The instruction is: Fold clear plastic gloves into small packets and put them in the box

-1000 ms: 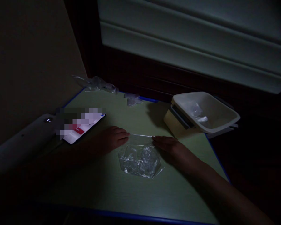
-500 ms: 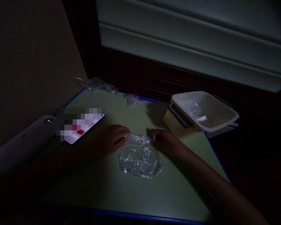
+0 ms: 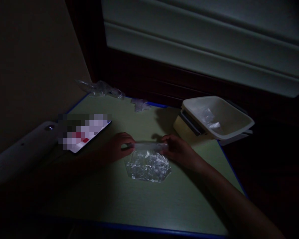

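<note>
A crinkled clear plastic bag (image 3: 148, 166) lies on the pale green table between my hands. Its far edge is pulled into a straight band. My left hand (image 3: 123, 146) pinches that edge at its left end, thumb and fingers closed on it. At the right end, my right hand (image 3: 175, 146) grips the same edge between thumb and fingers. The near part of the bag rests on the table and looks flat and wrinkled.
A white plastic tub (image 3: 229, 116) with clear plastic pieces inside stands at the back right. Crumpled clear plastic (image 3: 102, 89) and a smaller plastic piece (image 3: 141, 105) lie along the far edge. On the left is a lit phone (image 3: 89, 136) beside a white device (image 3: 25, 149).
Both hands have closed on the bag's far edge, and that edge is now folded or drawn straight. The bag's near edge has shifted slightly away from me.
</note>
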{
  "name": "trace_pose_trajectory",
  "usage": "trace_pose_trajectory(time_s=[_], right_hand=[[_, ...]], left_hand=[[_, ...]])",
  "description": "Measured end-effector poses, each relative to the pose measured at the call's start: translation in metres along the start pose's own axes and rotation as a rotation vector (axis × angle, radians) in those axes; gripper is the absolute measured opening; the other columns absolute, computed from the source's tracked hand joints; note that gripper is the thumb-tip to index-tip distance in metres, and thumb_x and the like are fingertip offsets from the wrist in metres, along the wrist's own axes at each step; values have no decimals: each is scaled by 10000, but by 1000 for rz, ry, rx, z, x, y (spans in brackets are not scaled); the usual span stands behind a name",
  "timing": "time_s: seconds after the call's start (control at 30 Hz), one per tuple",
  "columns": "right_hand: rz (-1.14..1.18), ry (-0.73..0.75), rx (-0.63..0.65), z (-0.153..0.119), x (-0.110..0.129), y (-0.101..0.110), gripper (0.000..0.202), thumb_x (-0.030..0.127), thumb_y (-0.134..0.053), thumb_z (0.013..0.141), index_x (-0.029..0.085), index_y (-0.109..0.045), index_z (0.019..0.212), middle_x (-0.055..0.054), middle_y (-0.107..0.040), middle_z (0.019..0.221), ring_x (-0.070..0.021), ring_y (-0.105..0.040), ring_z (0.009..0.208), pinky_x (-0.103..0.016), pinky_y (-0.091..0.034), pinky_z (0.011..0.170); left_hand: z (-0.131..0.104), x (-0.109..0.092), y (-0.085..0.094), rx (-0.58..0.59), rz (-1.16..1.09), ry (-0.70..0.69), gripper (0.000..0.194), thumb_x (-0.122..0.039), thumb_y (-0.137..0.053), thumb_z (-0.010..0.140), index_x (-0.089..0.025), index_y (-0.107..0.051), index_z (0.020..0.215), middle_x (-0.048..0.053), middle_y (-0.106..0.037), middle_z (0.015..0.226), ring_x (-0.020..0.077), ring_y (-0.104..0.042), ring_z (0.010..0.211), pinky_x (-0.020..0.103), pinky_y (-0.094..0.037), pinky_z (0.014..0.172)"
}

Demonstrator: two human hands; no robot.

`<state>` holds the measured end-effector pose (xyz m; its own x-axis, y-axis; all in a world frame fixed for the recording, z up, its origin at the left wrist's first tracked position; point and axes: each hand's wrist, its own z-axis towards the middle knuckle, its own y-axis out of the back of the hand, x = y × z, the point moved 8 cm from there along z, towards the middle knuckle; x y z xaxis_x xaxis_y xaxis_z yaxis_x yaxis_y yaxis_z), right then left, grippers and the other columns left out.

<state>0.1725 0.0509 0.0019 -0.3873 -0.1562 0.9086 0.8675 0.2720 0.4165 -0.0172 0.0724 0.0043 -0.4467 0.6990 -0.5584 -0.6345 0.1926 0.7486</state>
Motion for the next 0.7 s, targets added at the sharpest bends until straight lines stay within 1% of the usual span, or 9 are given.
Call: trace_pose_trajectory(time_s=[0.1, 0.13, 0.2, 0.27, 0.37, 0.5, 0.63, 0.7], right_hand=[[-54, -42, 61, -1, -10, -1, 146, 302, -624, 762, 186, -537, 776, 3, -574, 707, -143, -563, 638, -267, -460, 583], [-74, -44, 61, -1, -13, 0, 153, 300, -619, 766, 184, -528, 725, 10, -563, 669, -140, -554, 613, -261, -451, 565], [-109, -39, 54, -1, -15, 2, 156, 288, -618, 763, 182, -531, 691, 17, -557, 632, -136, -542, 583, -252, -435, 542], [-145, -23, 45, -1, -15, 3, 115, 262, -614, 759, 177, -556, 705, 11, -576, 641, -137, -549, 588, -249, -433, 545], [-207, 20, 37, -2, -11, 3, 13, 165, -591, 741, 174, -597, 735, -9, -615, 698, -142, -574, 635, -250, -438, 579], [-276, 108, 41, -6, 1, 2, 131, 77, -556, 738, 183, -633, 742, -18, -623, 758, -145, -584, 703, -266, -447, 645], [-330, 192, 82, -15, 11, -1, 196, 66, -513, 794, 198, -657, 784, -27, -622, 800, -151, -597, 749, -286, -470, 678], [-395, 241, 103, -20, 15, -2, 215, 73, -495, 826, 203, -666, 837, -43, -635, 850, -166, -611, 815, -308, -490, 718]], left_hand=[[0, 1, 0, -3, -6, 0, 62, -197, -577, 811, -162, -616, 777, 35, -669, 799, 172, -613, 813, 303, -474, 771], [0, 1, 0, -1, -8, -2, 57, -193, -577, 809, -163, -619, 785, 34, -671, 801, 173, -613, 813, 306, -473, 773], [0, -1, 0, 10, -12, -15, 51, -192, -589, 800, -162, -627, 816, 34, -674, 814, 174, -614, 814, 309, -471, 779], [0, -4, 0, 29, -15, -36, 72, -190, -600, 793, -161, -636, 848, 34, -676, 832, 173, -613, 824, 304, -468, 786], [0, -8, 1, 44, -11, -61, 67, -178, -576, 818, -162, -640, 827, 34, -673, 832, 166, -607, 839, 290, -457, 795], [-3, -18, 2, 42, 62, -165, 156, -180, -502, 881, -161, -638, 807, 33, -656, 812, 163, -589, 822, 299, -445, 788], [-8, -32, 0, 57, 186, -339, 206, -156, -450, 912, -157, -634, 821, 41, -646, 825, 173, -567, 833, 343, -425, 846], [-10, -38, -2, 83, 246, -390, 224, -136, -435, 912, -150, -624, 791, 48, -646, 826, 176, -560, 827, 354, -421, 866]])
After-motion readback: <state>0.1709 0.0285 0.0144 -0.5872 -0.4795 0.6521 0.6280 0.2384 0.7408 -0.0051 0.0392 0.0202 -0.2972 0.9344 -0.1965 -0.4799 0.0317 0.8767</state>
